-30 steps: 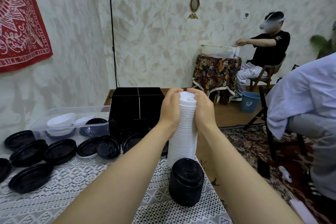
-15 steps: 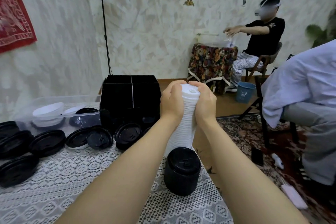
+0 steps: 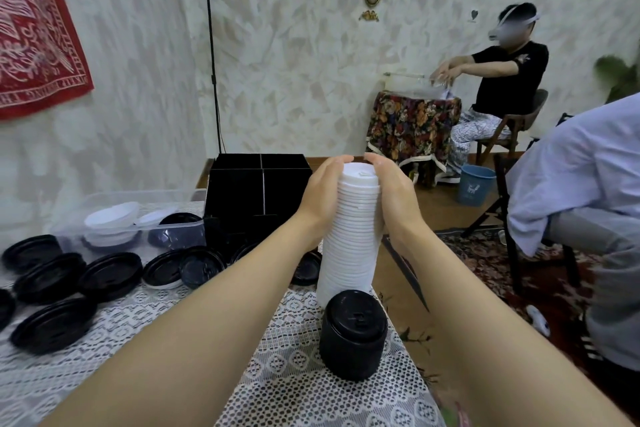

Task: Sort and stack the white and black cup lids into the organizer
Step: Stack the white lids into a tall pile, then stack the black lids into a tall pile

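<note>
Still clasping the top of the white stack (image 3: 349, 253) with both hands.

Same hold as half a second ago: curled round its left side with the left hand (image 3: 323, 199) and round its right with the right hand (image 3: 398, 198), fingertips hooked over the top lid. No shift in the stack's place either, only a slight swing of the view, with more of the red hanging (image 3: 38, 28) now at the left. Stands upright on the lace-covered table (image 3: 294, 388) near its right edge: tall, made of many nested white lids, ribbed down the side, wider toward the base, with a raised spout on top. Hidden at the base by a shorter black stack (image 3: 353, 336) just in front. Behind and to the left, the black organizer (image 3: 256, 191), split in four, apart from the hands. Farther left, loose lids (image 3: 110, 274) in black beside a clear tub (image 3: 166, 198) holding white and black ones.
</note>
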`<action>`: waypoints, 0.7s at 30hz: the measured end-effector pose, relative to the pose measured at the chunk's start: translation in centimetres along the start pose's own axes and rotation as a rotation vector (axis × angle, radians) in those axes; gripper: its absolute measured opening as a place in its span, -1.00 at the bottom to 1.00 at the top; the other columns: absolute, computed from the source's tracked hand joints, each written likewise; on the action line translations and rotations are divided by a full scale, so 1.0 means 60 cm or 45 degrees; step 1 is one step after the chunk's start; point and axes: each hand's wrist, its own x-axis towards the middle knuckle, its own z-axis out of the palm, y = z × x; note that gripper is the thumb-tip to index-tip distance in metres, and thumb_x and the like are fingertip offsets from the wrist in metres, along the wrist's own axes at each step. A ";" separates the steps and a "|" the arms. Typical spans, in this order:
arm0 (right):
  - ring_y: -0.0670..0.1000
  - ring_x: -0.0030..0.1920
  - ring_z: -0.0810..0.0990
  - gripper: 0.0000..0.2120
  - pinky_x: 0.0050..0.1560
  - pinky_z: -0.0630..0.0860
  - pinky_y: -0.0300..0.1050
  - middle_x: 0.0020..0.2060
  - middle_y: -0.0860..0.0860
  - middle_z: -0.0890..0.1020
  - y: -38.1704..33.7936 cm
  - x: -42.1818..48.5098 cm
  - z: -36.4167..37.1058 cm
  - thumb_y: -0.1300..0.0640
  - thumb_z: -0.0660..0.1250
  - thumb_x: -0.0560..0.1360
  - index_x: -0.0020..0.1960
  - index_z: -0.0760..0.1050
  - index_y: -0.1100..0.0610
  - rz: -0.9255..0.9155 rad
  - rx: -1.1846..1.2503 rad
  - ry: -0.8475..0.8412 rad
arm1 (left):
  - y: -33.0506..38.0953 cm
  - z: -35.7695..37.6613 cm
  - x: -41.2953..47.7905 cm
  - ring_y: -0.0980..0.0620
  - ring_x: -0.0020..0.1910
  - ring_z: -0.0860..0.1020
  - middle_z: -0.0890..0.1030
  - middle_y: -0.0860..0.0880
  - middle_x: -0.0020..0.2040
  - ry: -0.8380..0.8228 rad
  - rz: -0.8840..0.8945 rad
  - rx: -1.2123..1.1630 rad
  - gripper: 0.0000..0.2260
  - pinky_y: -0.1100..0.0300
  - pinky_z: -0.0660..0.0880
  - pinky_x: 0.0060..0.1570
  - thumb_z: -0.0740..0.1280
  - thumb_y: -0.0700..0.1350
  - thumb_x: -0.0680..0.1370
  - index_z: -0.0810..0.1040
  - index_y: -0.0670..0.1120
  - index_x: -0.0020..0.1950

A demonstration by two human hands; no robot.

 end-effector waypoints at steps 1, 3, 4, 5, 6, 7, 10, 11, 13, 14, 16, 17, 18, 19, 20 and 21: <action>-0.03 0.19 0.54 -0.68 0.27 0.47 0.03 0.19 -0.01 0.58 0.001 0.001 0.000 0.01 0.10 0.65 0.29 0.50 0.05 -0.009 -0.028 0.007 | 0.001 0.000 0.000 0.07 0.10 0.57 0.59 -0.05 0.17 -0.004 0.007 0.008 -0.68 0.28 0.47 -0.08 0.09 -0.04 0.65 0.53 -0.12 0.27; -0.02 0.23 0.52 -0.67 0.32 0.43 0.08 0.21 0.00 0.55 0.002 0.002 -0.002 0.00 0.08 0.65 0.32 0.47 0.05 -0.007 -0.055 0.019 | 0.001 0.001 0.001 0.08 0.12 0.56 0.58 -0.04 0.20 -0.018 0.006 0.014 -0.67 0.29 0.46 -0.06 0.08 -0.03 0.65 0.52 -0.11 0.29; -0.02 0.22 0.52 -0.67 0.32 0.43 0.09 0.20 -0.01 0.56 0.002 0.002 -0.003 0.00 0.08 0.65 0.31 0.47 0.03 -0.005 -0.062 0.020 | 0.001 0.002 0.001 0.07 0.12 0.55 0.58 -0.04 0.20 -0.025 -0.003 0.017 -0.67 0.28 0.46 -0.04 0.08 -0.02 0.65 0.51 -0.11 0.30; -0.02 0.22 0.52 -0.68 0.32 0.43 0.10 0.19 -0.02 0.56 0.002 0.002 -0.004 0.00 0.07 0.65 0.30 0.48 0.02 -0.005 -0.068 0.016 | 0.002 0.002 0.001 0.07 0.13 0.55 0.57 -0.05 0.21 -0.029 -0.015 0.021 -0.67 0.26 0.47 -0.02 0.09 -0.02 0.65 0.50 -0.10 0.30; -0.02 0.22 0.52 -0.69 0.31 0.43 0.10 0.19 -0.02 0.56 0.003 0.003 -0.006 -0.01 0.07 0.65 0.29 0.48 0.01 -0.005 -0.066 0.013 | 0.001 0.002 0.002 0.06 0.15 0.55 0.57 -0.05 0.22 -0.026 -0.028 0.029 -0.67 0.25 0.47 0.01 0.09 -0.01 0.65 0.49 -0.09 0.31; -0.02 0.21 0.52 -0.69 0.31 0.43 0.09 0.20 -0.02 0.56 0.003 0.003 -0.006 -0.01 0.07 0.65 0.28 0.48 -0.01 -0.007 -0.061 0.011 | 0.003 0.000 0.002 0.05 0.16 0.54 0.56 -0.05 0.22 -0.024 -0.039 0.035 -0.67 0.24 0.46 0.03 0.09 0.00 0.65 0.49 -0.09 0.32; -0.04 0.23 0.49 -0.67 0.26 0.42 -0.05 0.26 0.01 0.53 0.003 0.002 -0.008 0.00 0.04 0.66 0.32 0.45 0.01 -0.006 -0.062 0.007 | 0.004 -0.008 0.001 0.07 0.16 0.51 0.54 -0.04 0.24 -0.012 -0.061 0.035 -0.66 0.23 0.45 0.05 0.07 0.00 0.66 0.45 -0.09 0.34; -0.04 0.26 0.47 -0.66 0.26 0.40 -0.08 0.29 0.01 0.51 0.001 0.001 -0.008 0.01 0.03 0.66 0.35 0.43 0.02 -0.018 -0.062 0.015 | 0.004 -0.013 0.000 0.09 0.15 0.50 0.53 -0.03 0.24 -0.008 -0.066 0.044 -0.65 0.20 0.45 0.09 0.06 0.01 0.66 0.44 -0.09 0.36; -0.04 0.34 0.41 -0.65 0.32 0.34 -0.10 0.34 -0.02 0.46 -0.006 -0.002 -0.010 0.05 0.03 0.67 0.39 0.40 0.04 -0.107 -0.095 0.074 | 0.006 -0.025 -0.001 0.09 0.15 0.48 0.52 -0.02 0.22 0.000 -0.061 0.081 -0.65 0.14 0.40 0.18 0.02 0.00 0.67 0.41 -0.08 0.37; -0.05 0.36 0.38 -0.66 0.34 0.31 -0.13 0.35 -0.04 0.45 -0.012 -0.004 -0.011 0.07 0.03 0.67 0.40 0.39 0.05 -0.181 -0.127 0.108 | 0.007 -0.033 -0.002 0.07 0.17 0.47 0.51 -0.03 0.22 0.009 -0.053 0.100 -0.66 0.12 0.37 0.21 0.01 0.00 0.68 0.41 -0.06 0.36; -0.11 0.37 0.36 -0.66 0.33 0.29 -0.20 0.34 -0.09 0.44 -0.028 -0.011 -0.010 0.10 0.06 0.66 0.40 0.38 0.05 -0.339 -0.187 0.139 | 0.011 -0.052 -0.003 0.03 0.24 0.44 0.48 -0.04 0.25 0.039 -0.050 0.140 -0.66 0.08 0.34 0.26 0.00 0.00 0.68 0.40 -0.04 0.37; -0.15 0.35 0.36 -0.66 0.33 0.30 -0.23 0.31 -0.13 0.45 -0.037 -0.018 -0.006 0.09 0.08 0.64 0.39 0.38 0.03 -0.422 -0.212 0.134 | 0.012 -0.062 -0.005 0.02 0.25 0.43 0.47 -0.05 0.27 0.051 -0.057 0.153 -0.66 0.06 0.33 0.27 0.00 -0.01 0.68 0.40 -0.03 0.37; -0.20 0.32 0.37 -0.65 0.33 0.31 -0.25 0.27 -0.18 0.44 -0.045 -0.025 -0.001 0.08 0.09 0.62 0.38 0.39 0.03 -0.514 -0.238 0.122 | 0.012 -0.074 -0.008 0.01 0.26 0.42 0.47 -0.05 0.29 0.058 -0.065 0.164 -0.66 0.05 0.33 0.27 -0.01 -0.01 0.68 0.40 -0.03 0.38; -0.23 0.30 0.37 -0.64 0.33 0.32 -0.26 0.24 -0.21 0.44 -0.052 -0.034 0.007 0.08 0.10 0.59 0.36 0.40 0.04 -0.613 -0.271 0.109 | 0.010 -0.086 -0.013 0.00 0.27 0.42 0.47 -0.05 0.30 0.060 -0.069 0.183 -0.66 0.05 0.33 0.26 -0.01 -0.01 0.68 0.39 -0.03 0.38; -0.21 0.31 0.37 -0.64 0.35 0.31 -0.25 0.23 -0.20 0.43 -0.056 -0.044 0.016 0.09 0.11 0.58 0.35 0.41 0.07 -0.713 -0.305 0.090 | 0.006 -0.097 -0.020 -0.01 0.28 0.43 0.47 -0.05 0.30 0.059 -0.070 0.211 -0.66 0.06 0.33 0.26 -0.01 -0.02 0.68 0.39 -0.03 0.39; -0.17 0.33 0.37 -0.64 0.37 0.30 -0.22 0.24 -0.15 0.44 -0.058 -0.055 0.027 0.10 0.11 0.59 0.35 0.42 0.11 -0.804 -0.331 0.061 | 0.001 -0.110 -0.026 -0.01 0.28 0.43 0.47 -0.05 0.30 0.057 -0.071 0.240 -0.65 0.06 0.33 0.27 0.00 -0.01 0.68 0.38 -0.03 0.40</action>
